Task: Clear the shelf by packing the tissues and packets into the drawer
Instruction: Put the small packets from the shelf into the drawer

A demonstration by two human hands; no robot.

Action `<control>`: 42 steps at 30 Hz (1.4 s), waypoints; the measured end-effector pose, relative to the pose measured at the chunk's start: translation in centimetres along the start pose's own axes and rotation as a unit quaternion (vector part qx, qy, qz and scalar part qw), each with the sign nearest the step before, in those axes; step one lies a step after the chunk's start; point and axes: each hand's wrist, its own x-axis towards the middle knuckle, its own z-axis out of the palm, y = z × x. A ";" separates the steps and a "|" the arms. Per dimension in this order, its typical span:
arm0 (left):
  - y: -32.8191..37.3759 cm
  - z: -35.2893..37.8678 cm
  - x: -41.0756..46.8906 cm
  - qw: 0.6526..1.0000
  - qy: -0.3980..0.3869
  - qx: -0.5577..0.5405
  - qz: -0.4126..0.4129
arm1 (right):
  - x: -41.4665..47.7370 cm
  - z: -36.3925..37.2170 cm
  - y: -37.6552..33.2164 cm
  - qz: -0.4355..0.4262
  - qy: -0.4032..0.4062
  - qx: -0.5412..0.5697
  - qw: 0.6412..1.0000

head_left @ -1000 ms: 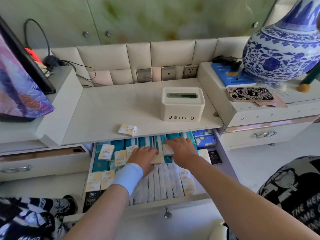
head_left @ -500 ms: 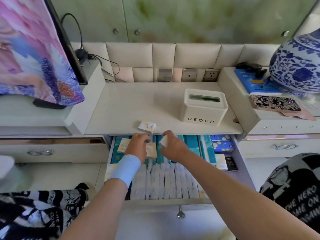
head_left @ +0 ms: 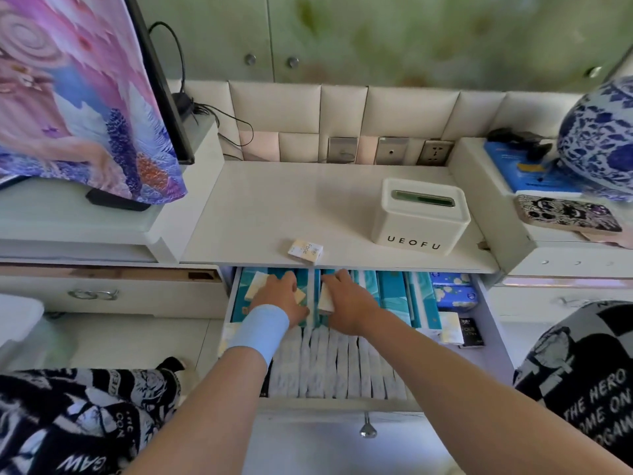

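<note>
both hands have slid from the middle of the drawer (head_left: 488, 310) to its back, and now work just under the front lip of the shelf (head_left: 308, 200), at the centre of the frame. left hand (head_left: 279, 296), blue band at the wrist, lies on a cream packet (head_left: 299, 297) atop the teal packs (head_left: 390, 289), fingers bent over it; whether it grips or only presses cannot be told from here. right hand (head_left: 346, 296) pinches a white packet (head_left: 325, 299) between thumb and curled fingers, holding it low among the packs. nearer the viewer, a row of white sachets (head_left: 342, 365) stands on edge across the drawer's front.

one item is left to clear: the last packet (head_left: 306, 251), flat on the shelf's front edge, directly above the gap between the two hands. its long side runs roughly along the edge, dipping slightly to the right. by the look of it the left fingertips sit a little closer than the right, and the left seems less plainly occupied, so a short lift up and over the lip would likely fall to that hand. tissue box (head_left: 421, 217) stands well to the right on the shelf, apart from the packet.
</note>
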 end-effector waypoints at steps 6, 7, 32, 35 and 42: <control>2.6 0.9 0.1 1.000 0.030 0.005 -0.001 | -2.8 -3.7 5.7 0.062 0.061 0.062 0.994; 3.2 1.1 0.0 0.999 0.030 0.005 0.010 | -3.5 -3.9 6.8 0.076 0.074 0.069 0.992; 16.8 10.4 -4.4 0.931 -0.140 0.213 0.261 | -10.7 -1.9 20.9 0.249 0.062 0.095 0.962; 16.4 10.7 -4.1 0.926 -0.083 0.190 0.316 | -10.6 -1.8 20.8 0.240 0.062 0.081 0.965; 16.6 11.2 -3.9 0.920 -0.057 0.148 0.357 | -11.8 -2.0 22.2 0.256 0.066 -0.090 0.960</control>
